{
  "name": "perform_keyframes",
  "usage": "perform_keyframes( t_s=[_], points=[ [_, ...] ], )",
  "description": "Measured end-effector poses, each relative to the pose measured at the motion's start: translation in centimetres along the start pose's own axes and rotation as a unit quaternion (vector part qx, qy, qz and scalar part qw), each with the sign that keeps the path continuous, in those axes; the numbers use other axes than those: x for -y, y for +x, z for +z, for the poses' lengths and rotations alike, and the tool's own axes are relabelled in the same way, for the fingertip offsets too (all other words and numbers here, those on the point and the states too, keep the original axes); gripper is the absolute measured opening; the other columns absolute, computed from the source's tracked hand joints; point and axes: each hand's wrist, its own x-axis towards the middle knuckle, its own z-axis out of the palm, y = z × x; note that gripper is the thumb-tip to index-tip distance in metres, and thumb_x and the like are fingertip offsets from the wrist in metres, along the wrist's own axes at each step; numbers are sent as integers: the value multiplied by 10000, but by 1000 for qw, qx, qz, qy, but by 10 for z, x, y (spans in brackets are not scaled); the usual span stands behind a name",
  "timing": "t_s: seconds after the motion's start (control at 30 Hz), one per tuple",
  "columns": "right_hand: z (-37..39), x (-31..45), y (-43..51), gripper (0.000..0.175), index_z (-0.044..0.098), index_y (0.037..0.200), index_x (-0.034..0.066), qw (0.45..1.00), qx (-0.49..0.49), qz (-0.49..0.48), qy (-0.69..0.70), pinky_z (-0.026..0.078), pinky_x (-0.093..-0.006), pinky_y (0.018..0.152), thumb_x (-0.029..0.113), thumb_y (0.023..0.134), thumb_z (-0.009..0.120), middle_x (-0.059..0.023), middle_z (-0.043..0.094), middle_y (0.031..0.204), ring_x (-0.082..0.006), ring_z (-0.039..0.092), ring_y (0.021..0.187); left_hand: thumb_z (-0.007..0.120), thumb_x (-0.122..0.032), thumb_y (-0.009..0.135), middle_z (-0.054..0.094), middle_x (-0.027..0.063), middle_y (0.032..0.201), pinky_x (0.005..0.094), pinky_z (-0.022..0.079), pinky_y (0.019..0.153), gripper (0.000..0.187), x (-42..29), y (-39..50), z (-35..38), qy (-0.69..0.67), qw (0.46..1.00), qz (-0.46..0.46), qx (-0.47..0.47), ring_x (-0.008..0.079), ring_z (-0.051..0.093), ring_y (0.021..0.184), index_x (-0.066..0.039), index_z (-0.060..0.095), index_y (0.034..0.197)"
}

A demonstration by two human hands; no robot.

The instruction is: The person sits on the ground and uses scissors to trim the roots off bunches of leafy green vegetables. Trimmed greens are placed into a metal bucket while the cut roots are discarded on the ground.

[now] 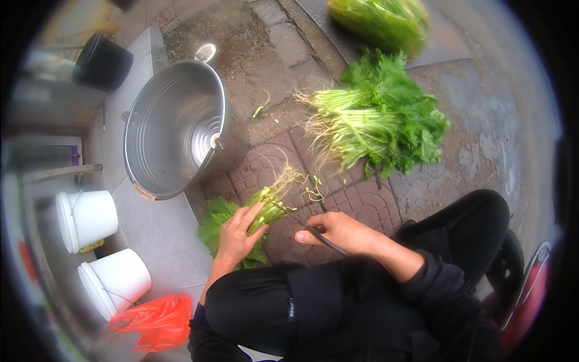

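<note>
My left hand grips a bunch of leafy greens by the stems, with the leaves hanging toward the lower left and the pale roots pointing up and right. In my right hand is a thin dark-handled cutting tool, a knife or scissors; my fingers hide part of it. Its narrow blade reaches the stems near the root end. Cut root ends lie on the paving just beyond. Farther off to the right, a larger pile of rooted greens rests on the ground.
A large metal pot stands on the left, with a drain cover behind it. Two white buckets and a red plastic bag are at lower left. A black bucket sits upper left, a bagged green vegetable bundle at the top.
</note>
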Motion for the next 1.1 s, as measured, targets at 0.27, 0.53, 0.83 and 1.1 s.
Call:
perform_keyframes(
  t_s=[0.27, 0.53, 0.83, 1.1],
  points=[
    [7, 2, -2, 625, 741, 974, -13, 994, -70, -33, -74, 524, -485, 756, 612, 978, 724, -235, 714, 826, -404, 702, 799, 898, -253, 846, 717, 146, 1176, 432, 610, 821, 674, 0, -2, 0, 15, 1000, -9, 14, 364, 741, 971, -178, 655, 1470],
    [0, 9, -3, 647, 726, 1024, -21, 998, -42, -31, -38, 521, -465, 759, 625, 990, 710, -210, 692, 813, -360, 677, 784, 889, -200, 883, 733, 160, 1281, 399, 600, 898, 691, 0, -6, 0, -115, 990, -79, -11, 343, 752, 1075, -124, 600, 1505],
    [-2, 13, -6, 655, 752, 1053, 7, 994, -53, -9, -94, 542, -481, 803, 655, 971, 706, -212, 742, 877, -390, 735, 885, 902, -209, 849, 727, 146, 1214, 414, 603, 849, 679, -3, -4, 0, -34, 999, -3, -15, 351, 745, 992, -141, 639, 1471],
    [1, 12, -7, 604, 771, 986, 41, 989, -82, -2, -127, 549, -486, 794, 642, 964, 718, -180, 753, 838, -402, 739, 855, 904, -238, 829, 712, 140, 1159, 420, 608, 794, 675, -3, 1, -2, 8, 999, 40, 2, 352, 735, 909, -175, 665, 1457]
  ],
)
